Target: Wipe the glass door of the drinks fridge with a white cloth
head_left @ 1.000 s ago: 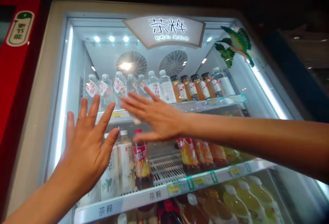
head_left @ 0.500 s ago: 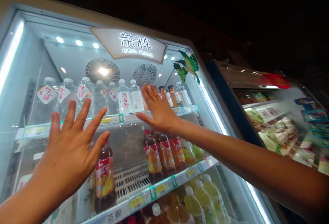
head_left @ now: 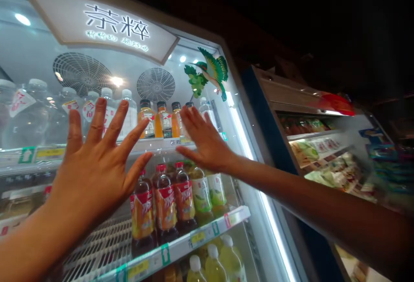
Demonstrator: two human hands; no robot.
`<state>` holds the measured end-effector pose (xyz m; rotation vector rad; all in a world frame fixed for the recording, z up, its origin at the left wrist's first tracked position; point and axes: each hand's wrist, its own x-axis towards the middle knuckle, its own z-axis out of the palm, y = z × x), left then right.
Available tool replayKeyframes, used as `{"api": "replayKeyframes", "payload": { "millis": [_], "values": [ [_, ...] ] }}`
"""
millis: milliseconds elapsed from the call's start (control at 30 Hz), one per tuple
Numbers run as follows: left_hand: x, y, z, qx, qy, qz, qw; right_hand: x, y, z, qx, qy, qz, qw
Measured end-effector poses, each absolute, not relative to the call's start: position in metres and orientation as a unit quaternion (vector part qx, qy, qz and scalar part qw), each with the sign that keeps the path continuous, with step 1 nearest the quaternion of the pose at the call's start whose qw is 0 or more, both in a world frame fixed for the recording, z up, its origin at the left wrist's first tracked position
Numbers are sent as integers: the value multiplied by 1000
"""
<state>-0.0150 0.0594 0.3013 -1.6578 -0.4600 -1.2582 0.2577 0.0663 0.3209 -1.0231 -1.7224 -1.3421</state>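
My left hand (head_left: 95,172) is raised with its fingers spread, holding nothing. In the picture it overlaps the upper shelf's clear water bottles (head_left: 29,116) and the shelf below. My right hand (head_left: 208,144) reaches in from the right, palm forward and fingers extended, also with nothing in it. It appears in front of the upper shelf's right end, near orange drink bottles (head_left: 164,120) with black caps. Below it stand red-labelled tea bottles (head_left: 167,202) and green-labelled bottles (head_left: 201,193). Whether either hand touches anything cannot be made out.
A lit display fridge (head_left: 239,144) surrounds the bottles, with a sign (head_left: 100,23) and a bird decoration (head_left: 213,70) at its top. Slatted shelf rack (head_left: 100,247) shows at lower left. Pale yellow-green bottles (head_left: 231,258) stand lower down. Another chilled case (head_left: 271,88) is at right.
The view has moved closer to the fridge and turned right, so the sign and bottles have slid left and look larger. Both hands stay raised and spread.
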Motion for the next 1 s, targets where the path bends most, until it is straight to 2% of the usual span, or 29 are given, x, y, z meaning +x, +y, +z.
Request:
{"api": "replayKeyframes", "payload": {
  "millis": [100,267,433,567,733,900,1000],
  "values": [
    [24,58,304,-667,-201,-515,498,293,69,326,-434,-639,-494,399],
    [72,63,303,-662,-207,-507,511,340,69,318,-334,-707,-528,331],
    [91,63,298,-660,-231,-493,518,370,69,323,-396,-668,-474,416],
    [82,62,297,-648,-257,-473,539,347,72,310,-268,-736,-529,328],
    [56,65,295,-644,-294,-471,526,301,71,330,-343,-700,-484,398],
    [17,60,290,-633,-331,-455,532,259,69,319,-252,-742,-522,337],
    [-13,55,291,-625,-350,-455,530,234,70,323,-287,-728,-500,370]
  ]
}}
